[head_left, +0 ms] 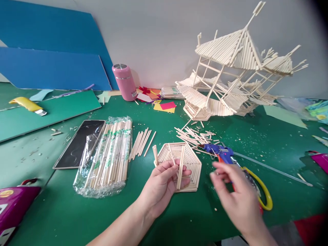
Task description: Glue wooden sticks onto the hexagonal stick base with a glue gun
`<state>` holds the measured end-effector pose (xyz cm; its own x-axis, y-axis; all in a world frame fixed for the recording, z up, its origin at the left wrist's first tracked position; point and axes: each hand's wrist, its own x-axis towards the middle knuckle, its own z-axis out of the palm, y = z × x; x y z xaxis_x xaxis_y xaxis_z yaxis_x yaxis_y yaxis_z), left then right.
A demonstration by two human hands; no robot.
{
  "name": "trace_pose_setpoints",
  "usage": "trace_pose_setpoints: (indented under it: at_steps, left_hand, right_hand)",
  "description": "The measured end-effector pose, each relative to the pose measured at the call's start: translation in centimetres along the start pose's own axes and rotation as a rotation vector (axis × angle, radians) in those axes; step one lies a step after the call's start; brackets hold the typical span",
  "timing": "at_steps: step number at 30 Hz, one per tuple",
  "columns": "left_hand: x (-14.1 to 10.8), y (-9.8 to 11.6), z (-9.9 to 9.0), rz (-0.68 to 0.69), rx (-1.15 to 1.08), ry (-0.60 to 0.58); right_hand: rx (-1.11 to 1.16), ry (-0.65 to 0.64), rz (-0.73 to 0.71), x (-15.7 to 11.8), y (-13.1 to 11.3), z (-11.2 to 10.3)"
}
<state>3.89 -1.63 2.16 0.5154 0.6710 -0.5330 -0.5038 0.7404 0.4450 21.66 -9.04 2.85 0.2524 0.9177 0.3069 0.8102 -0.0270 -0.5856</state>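
One hexagonal panel (192,160) sits behind sticks (182,157) pinched by the left hand (164,181), right hand (237,191) unclasped nearby.

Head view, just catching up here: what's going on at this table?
A person's left hand has thin wooden sticks in its grip, over a hexagonal stick panel; whether they are fixed to it, I can't tell. The right hand, blurred, is near a blue glue gun, with nothing clearly visible in it. Loose cut sticks lie beyond the panel, and a larger stick structure stands at the back of the green table.
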Motion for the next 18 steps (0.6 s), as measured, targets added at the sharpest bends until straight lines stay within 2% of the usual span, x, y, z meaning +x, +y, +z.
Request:
trace_pose_setpoints:
  at_steps: [2,3,5,8,10,14,18]
  left_hand:
    - [-0.1,-0.1,0.2,-0.005,-0.015,-0.027]
    - [-0.2,-0.1,0.3,-0.003,-0.022,-0.039]
    - [-0.3,-0.2,0.5,0.012,-0.033,-0.064]
    - [-0.5,-0.4,0.5,0.032,-0.029,-0.083]
    - [-0.5,-0.5,0.5,0.022,-0.014,-0.075]
    - [-0.4,-0.4,0.6,0.017,0.029,-0.018]
    - [-0.3,-0.3,0.5,0.023,0.049,-0.009]
  right_hand:
    - [0.201,-0.208,-0.014,0.0,-2.2,1.4]
    - [0.266,-0.249,0.018,0.1,-2.9,2.0]
    - [0.323,-0.266,0.078,0.5,-3.6,2.8]
    - [0.304,-0.294,0.121,1.2,-3.3,3.2]
    - [0.260,-0.312,0.138,1.5,-2.5,2.9]
    - [0.173,-0.253,0.201,1.8,-0.9,1.9]
    - [0.255,-0.232,0.238,1.7,-0.1,1.6]
